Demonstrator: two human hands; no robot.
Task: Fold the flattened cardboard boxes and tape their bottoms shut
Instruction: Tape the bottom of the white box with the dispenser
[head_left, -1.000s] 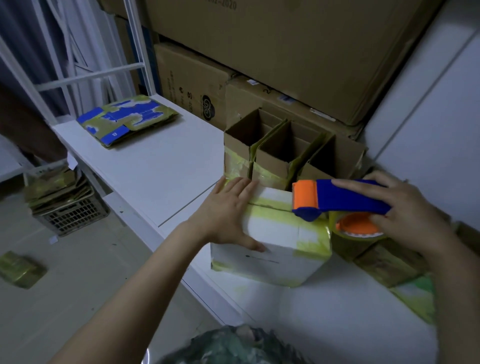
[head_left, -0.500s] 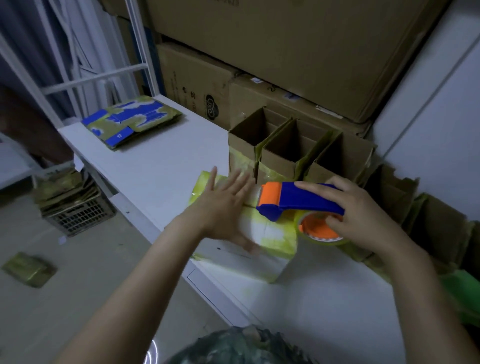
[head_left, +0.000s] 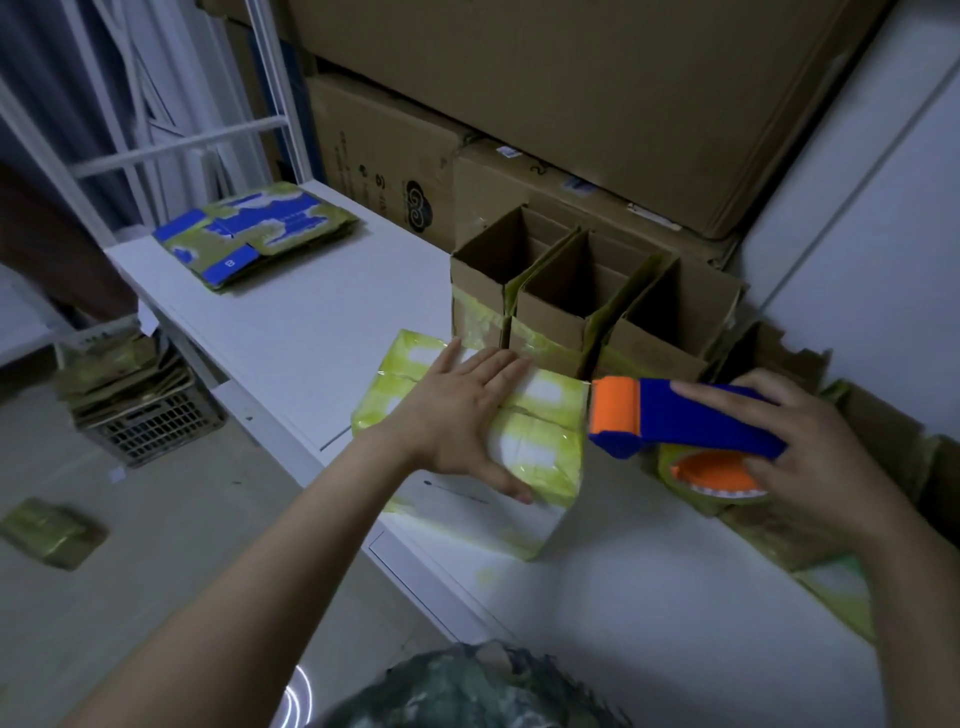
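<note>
Our left hand (head_left: 462, 415) lies flat, fingers straight, on the upturned box (head_left: 545, 462) at the table (head_left: 311, 332) edge. Our right hand (head_left: 815, 467) grips the one tape dispenser (head_left: 696, 421) just beside it. We judge the card light and stiff, best pressed beside the seam. Three open boxes (head_left: 587, 296) stand behind.

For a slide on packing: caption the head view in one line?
Left hand presses flat on a yellow-and-white box on the table; right hand grips a blue-orange tape dispenser beside it.

perhaps "8" on blue flattened box (head_left: 230, 263), carton (head_left: 384, 171) print illegible
</note>
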